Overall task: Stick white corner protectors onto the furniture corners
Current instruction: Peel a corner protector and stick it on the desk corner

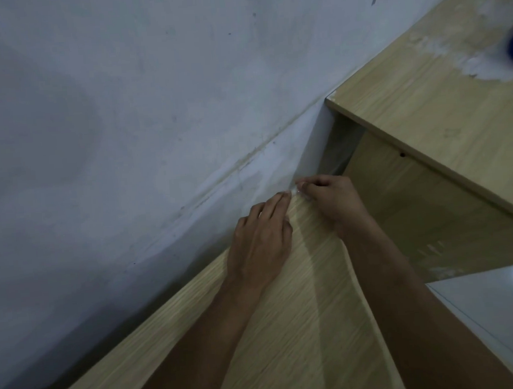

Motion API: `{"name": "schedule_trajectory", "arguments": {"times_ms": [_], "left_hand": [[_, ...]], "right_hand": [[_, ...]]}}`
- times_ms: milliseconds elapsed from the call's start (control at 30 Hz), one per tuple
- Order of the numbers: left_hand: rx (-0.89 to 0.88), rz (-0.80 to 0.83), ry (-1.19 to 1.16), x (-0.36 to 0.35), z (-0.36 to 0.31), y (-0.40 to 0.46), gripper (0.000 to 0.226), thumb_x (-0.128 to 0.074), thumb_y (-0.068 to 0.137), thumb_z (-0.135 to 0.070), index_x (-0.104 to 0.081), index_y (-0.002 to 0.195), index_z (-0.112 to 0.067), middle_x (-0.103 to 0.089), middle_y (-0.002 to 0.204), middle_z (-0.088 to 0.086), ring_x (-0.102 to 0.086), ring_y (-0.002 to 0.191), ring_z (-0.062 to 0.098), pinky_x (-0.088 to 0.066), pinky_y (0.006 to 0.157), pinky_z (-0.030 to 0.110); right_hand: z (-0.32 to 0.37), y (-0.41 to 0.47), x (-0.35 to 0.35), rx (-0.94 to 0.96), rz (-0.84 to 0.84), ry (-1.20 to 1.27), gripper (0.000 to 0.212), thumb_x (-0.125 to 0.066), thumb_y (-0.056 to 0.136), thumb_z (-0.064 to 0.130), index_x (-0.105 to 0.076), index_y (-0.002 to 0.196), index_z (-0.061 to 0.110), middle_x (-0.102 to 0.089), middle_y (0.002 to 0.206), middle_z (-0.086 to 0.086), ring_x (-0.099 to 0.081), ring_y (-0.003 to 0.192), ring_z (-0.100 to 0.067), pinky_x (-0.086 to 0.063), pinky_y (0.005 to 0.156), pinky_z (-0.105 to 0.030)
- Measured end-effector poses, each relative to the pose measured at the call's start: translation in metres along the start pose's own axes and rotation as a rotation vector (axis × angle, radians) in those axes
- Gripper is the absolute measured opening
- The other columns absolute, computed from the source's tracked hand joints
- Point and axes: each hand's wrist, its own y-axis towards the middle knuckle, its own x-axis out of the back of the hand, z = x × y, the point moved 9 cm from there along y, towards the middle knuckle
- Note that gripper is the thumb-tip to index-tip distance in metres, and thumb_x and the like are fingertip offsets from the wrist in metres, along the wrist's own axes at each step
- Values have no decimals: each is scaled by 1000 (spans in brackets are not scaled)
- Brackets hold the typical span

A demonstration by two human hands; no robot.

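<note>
1. Protector (295,192): tiny white bit right at the far corner of the panel (288,313), hard up against the wall (122,112). Mostly hidden by fingertips, so seating impossible to judge.
2. Left hand (260,242): laid flat on the panel top, fingers straight and close together, tips touching the protector from the left.
3. Right hand (331,198): fingers curled, pinching or pressing the protector from the right. Hard to say which, too small and blurry.
4. Biggest risk: going on crooked. Corner jammed into the wall, barely any room for fingers, so one flap could land off the edge and stick there.
5. Next risk: weak bond. Wall looks chalky and stained; dust on the corner or adhesive touched by fingertips probably means peeling later.
6. Also: letting go too soon. Not enough pressure on both faces and it pops off.
7. Minor: dim light down there, easy to miss a gap between protector and wood.
8. Desk (426,121) corner up top right apparently bare, probably another one to do.
</note>
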Motion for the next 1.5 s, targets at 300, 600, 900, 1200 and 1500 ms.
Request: {"name": "schedule_trajectory", "arguments": {"times_ms": [300,600,900,1200,1500], "left_hand": [[2,23,12,-5,2,1,52,-29,94,-28,-37,145,-23,-45,145,-10,-50,119,11,-47,86,32],[24,6,-1,-3,2,1,51,-29,93,-29,-40,142,-23,-48,142,-10,-52,116,12,-50,81,34],[24,-1,-27,-4,4,1,47,-37,96,-24,-40,142,-23,-48,143,-9,-51,118,12,-50,83,32],[68,-20,-165,-4,5,21,41,-33,98,-25,-45,138,-23,-49,142,-8,-46,125,13,-45,95,38],[30,65,-169,-18,-4,38,44,-31,100,-27,-41,142,-22,-45,146,-6,-41,131,13,-38,103,39]], "right_hand": [[-1,-1,0,-12,10,-19,6,-69,85,21,-75,87,23,-74,94,1,-65,86,-8,-52,85,-30],[16,-15,2,229,132,-317,24,-56,95,19,-69,116,19,-67,120,2,-59,112,-10,-44,99,-24],[28,-25,-1,388,50,-462,38,-41,91,-4,-66,116,10,-65,120,-6,-56,109,-15,-32,84,-10],[27,-27,-6,440,29,-505,37,-42,91,-4,-64,119,7,-63,116,-10,-56,104,-21,-35,84,-19],[25,-34,4,425,69,-455,43,-44,87,-5,-68,118,13,-69,116,-3,-60,104,-8,-38,88,-10]]}}
